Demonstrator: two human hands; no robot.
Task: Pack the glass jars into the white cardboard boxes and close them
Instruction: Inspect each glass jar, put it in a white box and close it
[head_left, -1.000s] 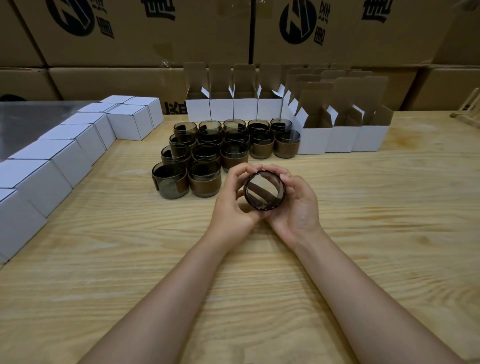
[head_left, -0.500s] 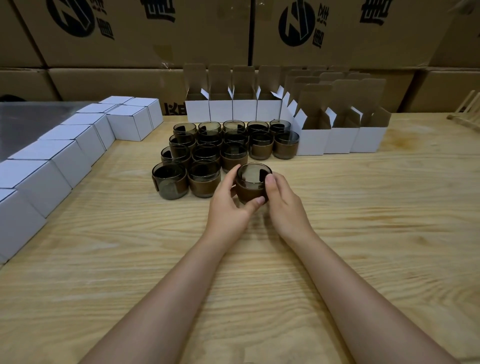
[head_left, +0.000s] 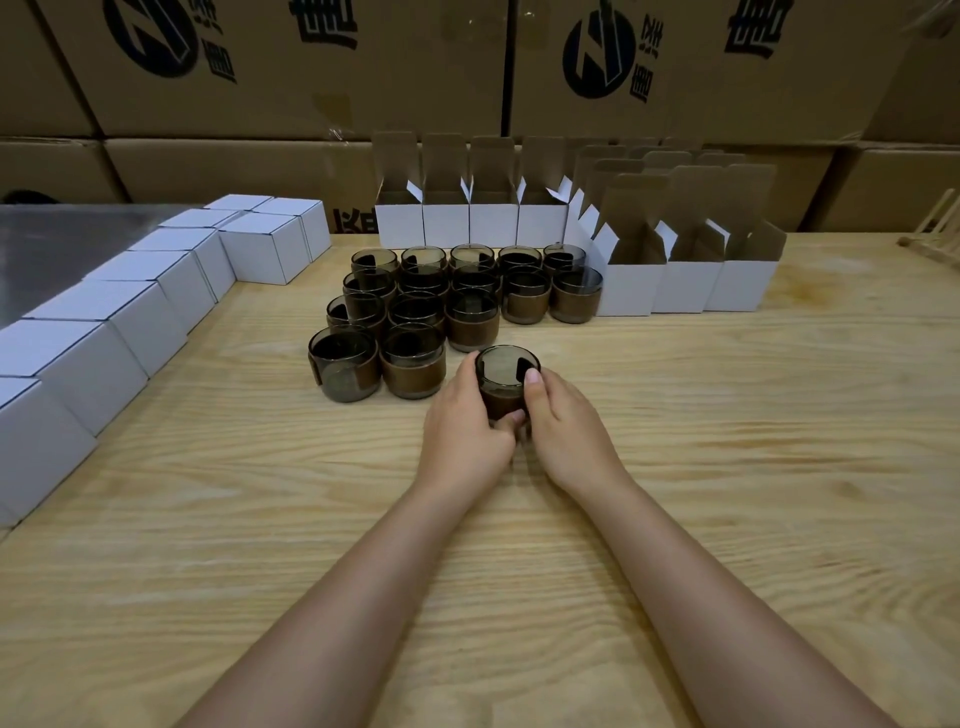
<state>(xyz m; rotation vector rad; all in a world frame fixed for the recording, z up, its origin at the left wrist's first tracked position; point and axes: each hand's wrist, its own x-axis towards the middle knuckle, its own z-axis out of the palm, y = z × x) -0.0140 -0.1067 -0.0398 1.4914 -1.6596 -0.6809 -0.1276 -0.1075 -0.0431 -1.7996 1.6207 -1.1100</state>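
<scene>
Both forearms reach further up the frame than a second ago, and the jar (head_left: 506, 371), then tipped with its mouth toward the camera, is now upright with its mouth up.

The forearms enter from the bottom edge and converge just above the centre of the frame, over the pale wooden bench (head_left: 727, 467). The left hand (head_left: 462, 423) cups the jar's left side, its forefinger running up the wall and its thumb tip at the near base. The right hand (head_left: 566, 426) wraps the right side with its thumb laid against the near rim. Each grip is closed round the jar. The hands hide its base, so I cannot tell whether it rests on the bench.

It is dark smoky glass with a brown band round its lower body.

Just beyond, up and to the left, the other jars (head_left: 415, 322) stand upright in close rows, of the same glass with the same bands. Closed white boxes (head_left: 130, 322) run along the left edge toward the upper left, beside a grey metal sheet (head_left: 62, 244). Open white boxes (head_left: 631, 286), flaps up, line the far side of the jars and the upper right. A wooden rack (head_left: 935, 218) shows at the right edge. Brown cartons (head_left: 311, 78) with dark printing are stacked across the top.
</scene>
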